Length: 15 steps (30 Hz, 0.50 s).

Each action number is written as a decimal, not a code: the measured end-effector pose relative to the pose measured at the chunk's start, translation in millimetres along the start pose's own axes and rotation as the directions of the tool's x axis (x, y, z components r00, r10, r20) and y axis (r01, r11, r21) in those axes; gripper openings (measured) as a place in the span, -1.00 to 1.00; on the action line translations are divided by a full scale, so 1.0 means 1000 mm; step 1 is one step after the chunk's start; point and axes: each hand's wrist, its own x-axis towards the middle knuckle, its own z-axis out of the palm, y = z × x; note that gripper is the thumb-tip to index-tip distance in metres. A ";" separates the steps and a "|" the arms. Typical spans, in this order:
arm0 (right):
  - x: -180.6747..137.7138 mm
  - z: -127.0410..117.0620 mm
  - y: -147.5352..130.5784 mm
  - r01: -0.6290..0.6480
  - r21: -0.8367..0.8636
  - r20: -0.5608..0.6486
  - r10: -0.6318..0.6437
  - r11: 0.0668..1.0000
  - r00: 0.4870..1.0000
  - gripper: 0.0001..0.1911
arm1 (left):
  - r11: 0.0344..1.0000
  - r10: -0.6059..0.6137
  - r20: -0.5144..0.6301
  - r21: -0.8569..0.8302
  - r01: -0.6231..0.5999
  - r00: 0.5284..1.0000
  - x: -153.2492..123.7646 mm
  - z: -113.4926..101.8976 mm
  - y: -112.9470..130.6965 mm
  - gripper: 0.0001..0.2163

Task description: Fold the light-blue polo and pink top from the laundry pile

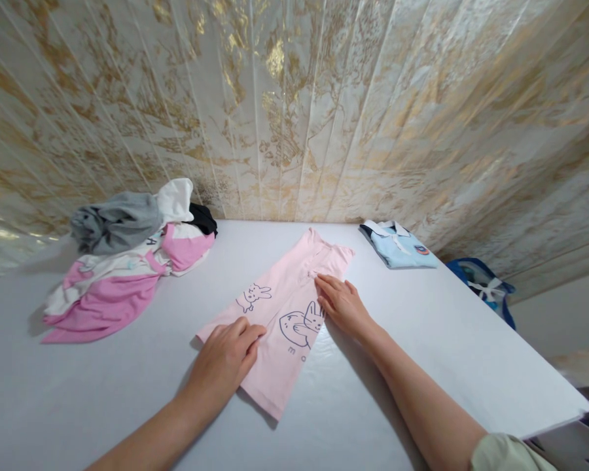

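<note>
A pale pink shirt (pixel 287 314) with dark rabbit drawings and partly visible letters lies folded lengthwise on the white table, slanting away from me. My left hand (pixel 228 350) rests on its lower left part, fingers slightly bent over the cloth and pressing down. On the right edge, higher up, my right hand (pixel 341 301) lies with its fingers stretched out, fingertips touching a small crease near the upper layer. Neither hand grips the cloth. Part of the print at the right edge is cut off by the fold.
At the left stands a loose heap of pink, white, grey and black clothes (pixel 118 261). A folded light blue collared shirt (pixel 397 245) lies at the table's back right. Beyond the right edge of the white table (pixel 451 366) is a blue bag (pixel 481 284). A gold-patterned curtain (pixel 275 111) hangs behind.
</note>
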 end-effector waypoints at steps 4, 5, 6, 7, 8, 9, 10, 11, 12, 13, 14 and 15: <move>0.001 0.000 0.003 -0.077 0.004 -0.129 0.077 0.997 0.989 -0.53 | 0.997 -0.027 -0.003 -0.074 0.027 1.000 -0.001 -0.006 0.002 -0.74; 0.000 -0.001 0.001 -0.041 0.015 -0.156 0.042 0.999 0.987 -0.53 | 0.993 -0.044 -0.014 -0.114 0.042 0.999 0.000 -0.010 0.002 -0.75; -0.001 -0.001 -0.003 0.016 0.027 -0.170 -0.011 1.000 0.985 -0.54 | 0.987 -0.070 -0.043 -0.151 0.063 0.997 0.000 -0.014 0.000 -0.76; -0.002 -0.001 -0.007 0.078 0.039 -0.172 -0.071 0.996 0.983 -0.55 | 0.980 -0.106 -0.088 -0.178 0.089 0.990 0.001 -0.019 -0.003 -0.77; -0.003 -0.001 -0.012 0.137 0.050 -0.164 -0.127 0.989 0.978 -0.56 | 0.975 -0.150 -0.146 -0.188 0.121 0.978 0.003 -0.023 -0.007 -0.78; -0.004 0.000 -0.016 0.181 0.059 -0.150 -0.170 0.982 0.974 -0.57 | 0.971 -0.195 -0.203 -0.178 0.160 0.960 0.004 -0.027 -0.013 -0.78; -0.004 0.000 -0.020 0.200 0.065 -0.137 -0.190 0.978 0.972 -0.59 | 0.967 -0.236 -0.245 -0.155 0.202 0.940 0.005 -0.030 -0.019 -0.79; -0.005 0.001 -0.022 0.191 0.067 -0.133 -0.181 0.979 0.975 -0.60 | 0.961 -0.270 -0.267 -0.129 0.243 0.925 0.007 -0.032 -0.025 -0.81; -0.005 0.002 -0.022 0.159 0.062 -0.137 -0.149 0.985 0.979 -0.60 | 0.955 -0.296 -0.264 -0.103 0.278 0.918 0.007 -0.033 -0.032 -0.82; -0.005 0.002 -0.021 0.109 0.051 -0.152 -0.100 0.993 0.983 -0.61 | 0.949 -0.315 -0.243 -0.079 0.305 0.917 0.008 -0.033 -0.037 -0.83; -0.004 0.002 -0.018 0.050 0.033 -0.173 -0.044 0.998 0.984 -0.60 | 0.944 -0.330 -0.211 -0.061 0.324 0.920 0.008 -0.033 -0.042 -0.83; -0.004 0.002 -0.014 -0.007 0.011 -0.196 0.009 1.000 0.981 -0.60 | 0.940 -0.340 -0.175 -0.048 0.337 0.924 0.008 -0.033 -0.045 -0.84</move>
